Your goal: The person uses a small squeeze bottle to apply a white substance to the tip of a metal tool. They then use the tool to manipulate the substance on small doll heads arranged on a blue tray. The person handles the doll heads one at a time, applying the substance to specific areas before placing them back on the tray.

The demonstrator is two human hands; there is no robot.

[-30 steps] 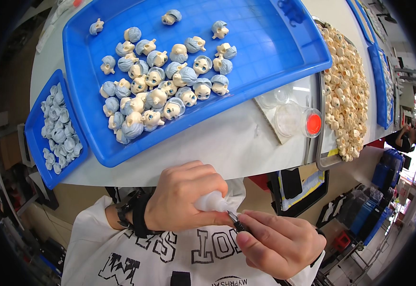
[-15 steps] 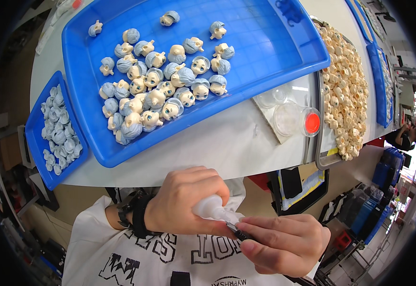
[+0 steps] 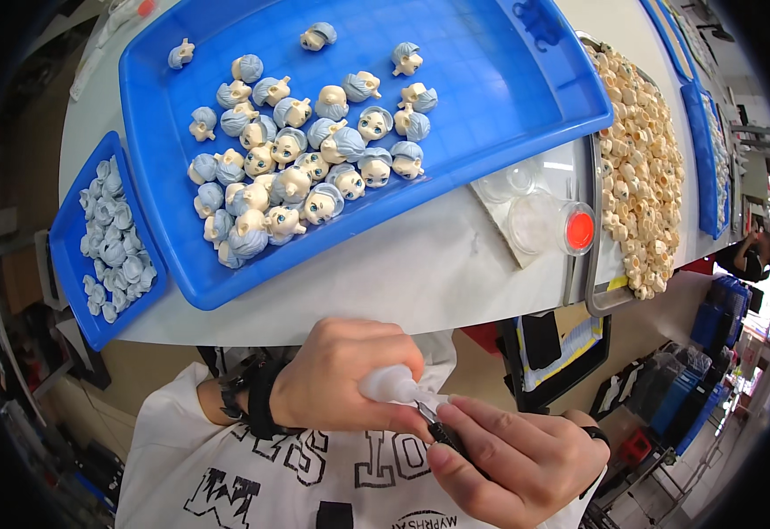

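In front of my shirt, my left hand (image 3: 336,370) is closed around a small translucent white squeeze bottle (image 3: 388,383), whose narrow end points toward my right hand. My right hand (image 3: 526,458) grips a craft knife (image 3: 438,429) with a dark handle. Its metal blade lies at the narrow end of the bottle, close to my left thumb. My right fingertips are right beside the bottle's tip; whether they touch it I cannot tell. Beyond my hands, a large blue tray (image 3: 482,159) holds several doll heads (image 3: 319,206) with pale blue hair.
A smaller blue tray (image 3: 69,256) at the left carries pale blue hair pieces (image 3: 113,249). On the right stands a metal tray (image 3: 598,302) full of cream-coloured parts (image 3: 636,176). Clear round containers (image 3: 535,220), one with a red disc (image 3: 580,231), sit near the table edge.
My right hand has turned and dropped slightly, and the knife now slants more steeply beside the bottle's tip. The left hand keeps hold of the bottle in nearly the same place.
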